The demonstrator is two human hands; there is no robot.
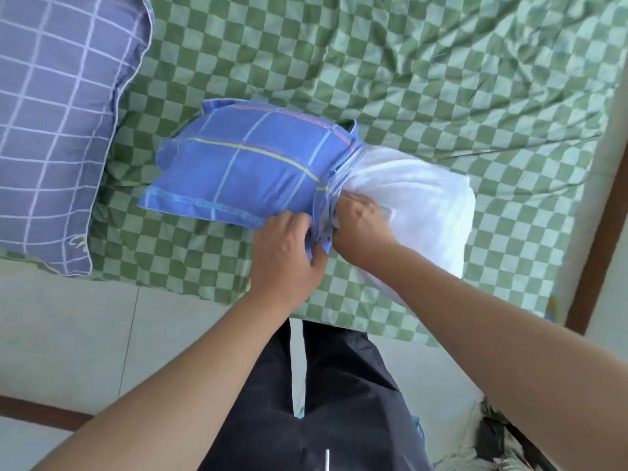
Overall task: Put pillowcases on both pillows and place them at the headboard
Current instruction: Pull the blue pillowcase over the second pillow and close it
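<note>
While the white pillow (pixel 418 198) lies across the green checked sheet (pixel 441 79), we take it as our landmark: about half of it sits inside the blue pillowcase (pixel 244 164), and the bare half sticks out on the side away from the finished pillow (pixel 51 124). That finished one, in a lilac grid cover, lies well apart from the white pillow, beyond the closed end of the blue case, at the sheet's edge.

We have both hands at the mouth of the case, right where cloth meets bare pillow on the near side. Our left hand (pixel 289 246) has its fingers curled round the bunched hem, gripping the fabric. Our right hand (pixel 360 222) is touching the white pillow just beside the hem; its fingers seem to pinch the gathered edge of the case too, though the fingertips are partly hidden, so we judge rather than see this.

We think the hold makes sense: with the hem gathered tight at the pillow's middle, the hands can drag the cloth along the bare half while the pillow's weight rests on the sheet. The step in hand is pulling the second case on; roughly half remains uncovered.

The far side of the hem looks less advanced, so the case may skew unless that edge is drawn along too.
</note>
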